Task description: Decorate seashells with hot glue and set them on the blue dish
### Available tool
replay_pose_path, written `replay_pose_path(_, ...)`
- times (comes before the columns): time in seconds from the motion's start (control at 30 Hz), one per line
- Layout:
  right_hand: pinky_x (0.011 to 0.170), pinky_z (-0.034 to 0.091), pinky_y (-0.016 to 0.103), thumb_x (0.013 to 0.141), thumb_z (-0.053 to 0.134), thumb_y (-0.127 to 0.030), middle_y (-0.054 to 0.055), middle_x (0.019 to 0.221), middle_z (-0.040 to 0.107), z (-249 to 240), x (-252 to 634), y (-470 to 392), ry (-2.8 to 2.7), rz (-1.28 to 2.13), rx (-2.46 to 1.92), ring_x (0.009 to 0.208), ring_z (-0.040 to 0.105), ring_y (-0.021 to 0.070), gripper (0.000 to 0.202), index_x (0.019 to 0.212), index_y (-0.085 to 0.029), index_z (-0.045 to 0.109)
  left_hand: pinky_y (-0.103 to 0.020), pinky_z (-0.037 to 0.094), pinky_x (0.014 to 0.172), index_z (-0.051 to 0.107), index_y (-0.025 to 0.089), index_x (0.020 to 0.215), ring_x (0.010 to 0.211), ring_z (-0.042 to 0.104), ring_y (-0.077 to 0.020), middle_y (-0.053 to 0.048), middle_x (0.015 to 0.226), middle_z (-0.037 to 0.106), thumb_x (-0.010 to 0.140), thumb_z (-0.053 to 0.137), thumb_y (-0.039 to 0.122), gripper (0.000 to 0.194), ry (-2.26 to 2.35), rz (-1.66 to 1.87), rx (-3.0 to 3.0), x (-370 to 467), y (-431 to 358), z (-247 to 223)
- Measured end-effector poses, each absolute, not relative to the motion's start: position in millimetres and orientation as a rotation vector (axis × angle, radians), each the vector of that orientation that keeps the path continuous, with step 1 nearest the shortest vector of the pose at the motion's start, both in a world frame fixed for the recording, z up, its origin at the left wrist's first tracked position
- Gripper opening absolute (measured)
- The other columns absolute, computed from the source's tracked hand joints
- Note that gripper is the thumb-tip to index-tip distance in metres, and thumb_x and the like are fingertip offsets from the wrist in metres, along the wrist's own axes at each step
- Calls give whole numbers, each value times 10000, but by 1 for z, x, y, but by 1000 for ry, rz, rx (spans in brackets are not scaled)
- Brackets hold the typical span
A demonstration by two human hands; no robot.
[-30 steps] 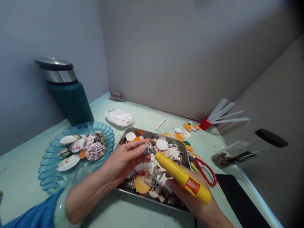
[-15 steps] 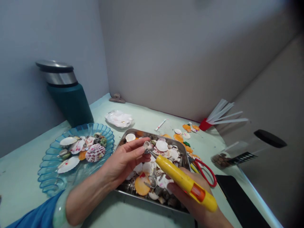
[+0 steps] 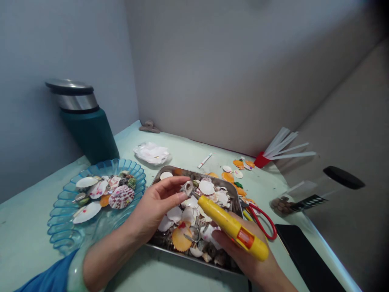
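My left hand (image 3: 158, 202) pinches a small grey-white seashell (image 3: 187, 187) between thumb and fingers above the metal tray (image 3: 173, 248). A yellow glue gun (image 3: 232, 227) is gripped in my right hand (image 3: 255, 259), its fingers partly hidden beneath it. The metal tip points up and left, close by the held shell; whether they touch I cannot tell. Below both hands, the tray is filled with white, brown and orange shells, among them an orange scallop shell (image 3: 181, 238) near the front.
Left stands a blue scalloped plate (image 3: 56, 221) of shells, with a green bottle (image 3: 91, 134) behind. Red-handled scissors (image 3: 264, 223) and a black phone-like slab (image 3: 306, 255) lie at right. Farther back are orange shells (image 3: 227, 177) and a red cup (image 3: 261, 159) of translucent sticks.
The small shell has turned in my left fingers, now showing its opening. The glue gun has shifted slightly left and up, and its tip has moved slightly.
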State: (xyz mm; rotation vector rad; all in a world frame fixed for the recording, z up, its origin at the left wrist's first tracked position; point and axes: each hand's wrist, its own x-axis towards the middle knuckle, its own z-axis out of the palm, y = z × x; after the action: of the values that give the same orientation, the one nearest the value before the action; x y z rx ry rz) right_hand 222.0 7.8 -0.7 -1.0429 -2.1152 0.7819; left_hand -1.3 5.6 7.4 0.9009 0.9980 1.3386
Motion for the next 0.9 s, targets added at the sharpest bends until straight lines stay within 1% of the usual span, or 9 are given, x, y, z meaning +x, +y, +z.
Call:
replay_pose_path(0.13,472,527,265,852,576,-273,38,722,715,0,221,7,-2083,771,-1046,643,689,212,186,703,-193,655,-281,502,831,713,221,1007,956,634,-193,-38,1036,715,739,743,236,270,1072,1374,1019,0,3,16)
replay_pose_path(0.27,464,535,264,853,580,-260,35,731,722,-1,221,5,-2016,738,-1045,614,684,203,150,751,-200,672,-262,484,862,720,222,1027,1012,621,-198,-51,1107,703,736,744,207,293,1094,1445,1054,2,0,24)
replay_pose_path(0.43,479,547,267,859,585,-257,35,758,727,-2,222,6,-2033,724,-1039,630,687,200,129,799,-200,684,-313,490,856,701,234,1085,902,667,-202,-64,1164,677,772,719,272,316,1007,1396,933,-1,2,19)
replay_pose_path(0.5,490,551,273,855,590,-260,40,774,730,-2,222,6,-2039,716,-1041,652,692,209,126,805,-196,686,-331,485,873,692,242,1090,906,674,-208,-59,1170,671,788,705,283,305,962,1370,883,-2,3,15)
replay_pose_path(0.63,489,545,259,859,581,-263,33,752,721,-1,221,5,-1998,725,-1070,631,685,198,142,771,-199,672,-347,475,900,696,250,1068,914,672,-200,-49,1135,683,807,687,276,262,908,1354,850,-2,4,12)
replay_pose_path(0.8,494,547,244,849,589,-254,31,730,721,0,220,4,-1961,741,-1048,607,682,190,142,750,-197,675,-364,487,903,705,229,1047,881,665,-184,-51,1090,693,802,693,252,246,852,1352,812,-1,4,13)
replay_pose_path(0.9,488,556,240,842,611,-265,30,729,728,0,220,5,-1931,740,-1060,588,684,189,125,789,-196,699,-362,493,898,709,212,1037,864,664,-182,-61,1079,695,790,705,251,250,852,1345,789,-1,4,14)
